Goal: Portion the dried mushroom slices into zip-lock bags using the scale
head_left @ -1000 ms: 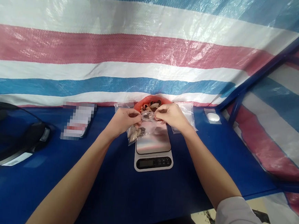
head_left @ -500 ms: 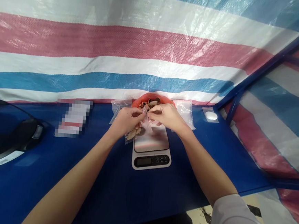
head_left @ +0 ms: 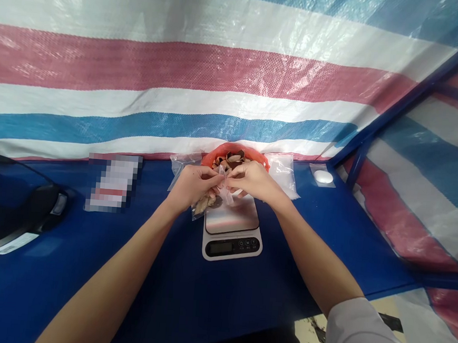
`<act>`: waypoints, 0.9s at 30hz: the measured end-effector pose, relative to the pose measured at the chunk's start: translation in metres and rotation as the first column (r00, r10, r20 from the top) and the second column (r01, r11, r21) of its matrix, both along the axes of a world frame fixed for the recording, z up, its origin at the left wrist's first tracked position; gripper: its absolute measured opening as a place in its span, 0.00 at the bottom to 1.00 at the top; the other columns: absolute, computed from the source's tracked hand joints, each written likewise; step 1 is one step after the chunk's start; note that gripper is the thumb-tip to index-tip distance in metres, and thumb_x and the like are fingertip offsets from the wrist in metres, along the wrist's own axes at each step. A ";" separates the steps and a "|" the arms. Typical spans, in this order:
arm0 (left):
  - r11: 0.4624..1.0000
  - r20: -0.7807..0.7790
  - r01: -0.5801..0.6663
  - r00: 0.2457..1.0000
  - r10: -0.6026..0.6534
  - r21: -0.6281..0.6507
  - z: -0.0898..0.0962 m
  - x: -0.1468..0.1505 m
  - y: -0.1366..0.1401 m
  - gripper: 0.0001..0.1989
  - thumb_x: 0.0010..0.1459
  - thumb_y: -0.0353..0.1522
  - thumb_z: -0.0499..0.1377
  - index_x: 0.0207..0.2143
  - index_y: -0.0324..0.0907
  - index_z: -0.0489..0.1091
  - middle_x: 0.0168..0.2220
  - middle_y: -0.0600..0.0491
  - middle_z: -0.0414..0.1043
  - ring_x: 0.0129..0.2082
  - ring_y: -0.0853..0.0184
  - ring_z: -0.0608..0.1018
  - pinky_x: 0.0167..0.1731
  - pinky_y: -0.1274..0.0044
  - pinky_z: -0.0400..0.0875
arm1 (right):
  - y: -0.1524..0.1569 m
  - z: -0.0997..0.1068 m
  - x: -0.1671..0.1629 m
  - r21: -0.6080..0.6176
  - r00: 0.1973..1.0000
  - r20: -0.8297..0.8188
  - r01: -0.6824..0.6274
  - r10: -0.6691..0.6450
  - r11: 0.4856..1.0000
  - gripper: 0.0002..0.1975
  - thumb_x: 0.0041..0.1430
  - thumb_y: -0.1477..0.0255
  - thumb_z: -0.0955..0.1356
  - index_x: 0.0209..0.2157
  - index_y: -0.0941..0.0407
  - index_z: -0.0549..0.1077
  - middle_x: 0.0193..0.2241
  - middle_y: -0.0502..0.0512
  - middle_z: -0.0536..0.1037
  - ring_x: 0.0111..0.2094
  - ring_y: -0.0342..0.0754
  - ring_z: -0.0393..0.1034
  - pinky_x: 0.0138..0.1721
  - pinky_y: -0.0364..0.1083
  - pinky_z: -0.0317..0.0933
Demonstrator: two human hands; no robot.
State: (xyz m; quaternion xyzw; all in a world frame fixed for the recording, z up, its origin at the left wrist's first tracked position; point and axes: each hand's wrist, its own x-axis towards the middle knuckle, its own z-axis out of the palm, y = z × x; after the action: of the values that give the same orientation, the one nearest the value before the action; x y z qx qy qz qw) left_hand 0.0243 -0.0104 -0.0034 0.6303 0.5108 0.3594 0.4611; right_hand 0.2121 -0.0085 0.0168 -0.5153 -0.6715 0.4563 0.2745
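Note:
My left hand [head_left: 196, 186] and my right hand [head_left: 255, 181] meet above a kitchen scale [head_left: 233, 219]. Thumbs and fingers of both pinch a small clear plastic bag [head_left: 227, 194], which hangs over the steel plate. Behind the hands, a red plastic bag [head_left: 250, 153] stands open with brown and dark dried slices [head_left: 235, 157] inside. Left of the scale, partly under my left hand, lies a clear bag with pale dried pieces [head_left: 201, 206]. The scale's display looks dark.
Clear plastic bags lie left [head_left: 182, 162] and right [head_left: 284, 173] of the red bag. A white round object [head_left: 323, 177] rests on a small clear bag. A blurred-out packet [head_left: 115, 183] and a black strapped object [head_left: 40, 204] are at left. Striped sheeting [head_left: 181, 67] backs the blue table [head_left: 172, 288].
Both hands stay over the scale, still pinching the clear bag. The fingers of my right hand have shifted slightly, and the bag's film has changed shape a little.

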 end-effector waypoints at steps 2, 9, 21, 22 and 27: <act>1.000 -0.018 0.002 1.000 -0.001 0.021 0.001 -0.003 0.001 0.14 0.50 0.43 0.66 0.24 0.42 0.76 0.19 0.54 0.75 0.18 0.67 0.75 0.21 0.77 0.69 | 0.001 0.002 0.002 -0.017 0.999 -0.008 0.036 -0.036 0.999 0.04 0.51 0.77 0.72 0.25 0.57 0.79 0.25 0.52 0.79 0.28 0.46 0.78 0.25 0.41 0.75; 0.960 -0.280 -0.033 0.953 0.114 0.279 0.015 -0.016 -0.001 0.10 0.50 0.39 0.64 0.24 0.42 0.75 0.22 0.54 0.76 0.23 0.68 0.74 0.25 0.78 0.65 | 0.005 0.005 0.019 0.023 0.998 -0.042 0.036 -0.035 0.999 0.04 0.50 0.76 0.72 0.23 0.58 0.77 0.23 0.54 0.80 0.24 0.44 0.76 0.24 0.41 0.72; 0.915 -0.404 0.137 0.914 0.031 0.380 0.018 -0.020 0.000 0.09 0.52 0.37 0.61 0.34 0.43 0.74 0.36 0.51 0.80 0.35 0.62 0.79 0.41 0.72 0.72 | 0.007 0.008 0.033 0.067 0.998 -0.024 -0.048 0.050 0.997 0.03 0.49 0.76 0.71 0.24 0.57 0.79 0.22 0.50 0.78 0.23 0.42 0.73 0.25 0.39 0.70; 0.905 -0.388 0.161 0.922 0.005 0.395 0.018 -0.020 0.000 0.12 0.54 0.39 0.61 0.39 0.43 0.75 0.41 0.49 0.80 0.39 0.60 0.79 0.45 0.71 0.73 | 0.006 0.008 0.033 0.070 0.998 -0.032 -0.053 0.056 0.996 0.03 0.49 0.75 0.71 0.25 0.57 0.79 0.22 0.50 0.78 0.23 0.42 0.73 0.25 0.40 0.70; 0.847 -0.389 0.266 0.918 -0.078 0.459 0.009 -0.017 -0.003 0.30 0.57 0.48 0.63 0.58 0.45 0.69 0.57 0.46 0.74 0.58 0.52 0.74 0.59 0.64 0.68 | 0.005 0.013 0.032 0.014 0.994 -0.073 -0.074 0.075 0.997 0.04 0.51 0.74 0.71 0.25 0.58 0.79 0.23 0.51 0.79 0.25 0.43 0.76 0.28 0.40 0.72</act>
State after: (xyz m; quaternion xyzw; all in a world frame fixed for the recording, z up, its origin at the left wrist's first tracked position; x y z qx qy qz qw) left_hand 0.0074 -0.0139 0.0052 0.8268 0.4144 0.3164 0.2113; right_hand 0.2436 -0.0040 0.0294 -0.4710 -0.6825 0.4810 0.2848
